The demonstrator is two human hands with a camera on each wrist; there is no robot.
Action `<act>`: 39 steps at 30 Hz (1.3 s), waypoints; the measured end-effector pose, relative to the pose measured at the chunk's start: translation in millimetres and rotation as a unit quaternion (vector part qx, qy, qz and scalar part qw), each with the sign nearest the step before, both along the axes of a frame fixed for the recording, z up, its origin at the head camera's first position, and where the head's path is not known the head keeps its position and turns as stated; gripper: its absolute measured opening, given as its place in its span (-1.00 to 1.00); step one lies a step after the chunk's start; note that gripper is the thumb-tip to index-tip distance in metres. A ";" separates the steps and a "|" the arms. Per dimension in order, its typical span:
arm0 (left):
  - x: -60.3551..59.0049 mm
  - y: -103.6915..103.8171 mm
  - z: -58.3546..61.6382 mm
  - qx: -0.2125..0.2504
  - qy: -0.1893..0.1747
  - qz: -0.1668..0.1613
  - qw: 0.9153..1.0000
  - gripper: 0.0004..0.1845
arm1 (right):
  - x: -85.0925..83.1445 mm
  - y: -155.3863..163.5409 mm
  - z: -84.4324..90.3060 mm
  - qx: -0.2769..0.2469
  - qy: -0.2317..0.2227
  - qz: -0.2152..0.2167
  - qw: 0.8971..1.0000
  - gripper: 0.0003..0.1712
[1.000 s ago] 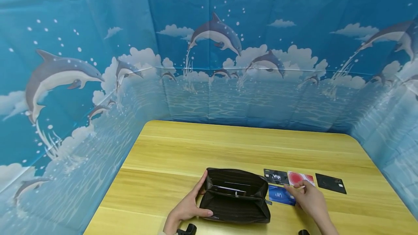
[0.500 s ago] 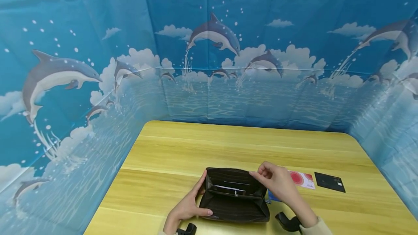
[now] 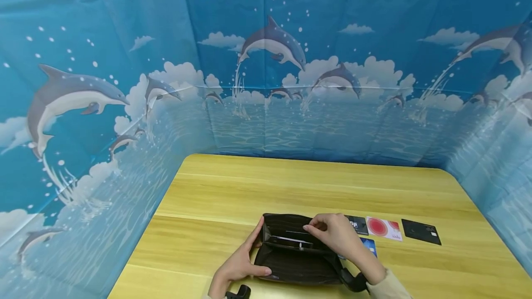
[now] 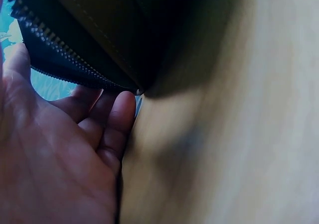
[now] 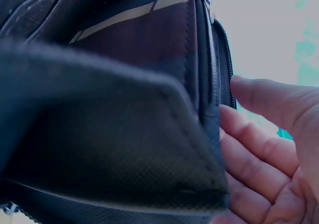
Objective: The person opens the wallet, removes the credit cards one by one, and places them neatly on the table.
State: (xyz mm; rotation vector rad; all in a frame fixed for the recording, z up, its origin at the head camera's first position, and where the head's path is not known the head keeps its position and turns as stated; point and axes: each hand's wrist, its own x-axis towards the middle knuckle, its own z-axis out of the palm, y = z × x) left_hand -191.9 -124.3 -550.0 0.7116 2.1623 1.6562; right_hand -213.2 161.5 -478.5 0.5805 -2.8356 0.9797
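Note:
A dark zip-around wallet lies open on the table, its inner pockets and divider facing up. My left hand grips its left end, thumb at the front corner and index finger along the back corner. In the left wrist view the fingers of my left hand curl against the zipper edge. My right hand reaches over the right part of the wallet, with thumb and index finger at the back panel's slots. In the right wrist view the fingertips of my right hand partly hide behind the divider; whether they pinch anything is not visible.
To the wallet's right lie a grey VIP card, partly covered by the right hand, a red and white card, a black card and a blue card. The wooden table meets a dolphin-print curtain behind.
My right hand has moved left from the blue card to the wallet's back slots. The loose cards stay where they were. My left hand keeps its grip on the wallet.

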 end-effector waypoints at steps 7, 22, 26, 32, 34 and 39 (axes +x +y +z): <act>-6.2 -0.6 -25.7 0.003 0.002 0.015 1.000 0.27 | -0.8 1.3 -2.4 -0.009 -0.017 -0.008 1.000 -0.92; -6.6 -2.0 -32.2 0.002 0.006 0.000 1.000 0.26 | 1.9 1.8 2.0 -0.051 -0.087 -0.038 0.994 -0.91; -5.9 -2.1 -30.8 0.016 0.006 -0.004 1.000 0.25 | 2.3 1.9 1.1 -0.065 -0.099 -0.032 0.992 -0.90; -4.7 -1.9 -30.1 0.024 0.006 -0.007 1.000 0.25 | 5.0 3.3 -4.0 -0.074 -0.084 -0.038 0.993 -0.93; -4.4 -2.3 -31.0 0.021 0.002 -0.004 1.000 0.25 | 6.0 4.0 -5.8 -0.071 -0.073 -0.039 0.994 -0.96; -4.0 -2.1 -32.4 0.017 -0.003 0.001 1.000 0.25 | 7.3 6.7 -7.3 -0.057 -0.044 -0.030 0.997 -0.95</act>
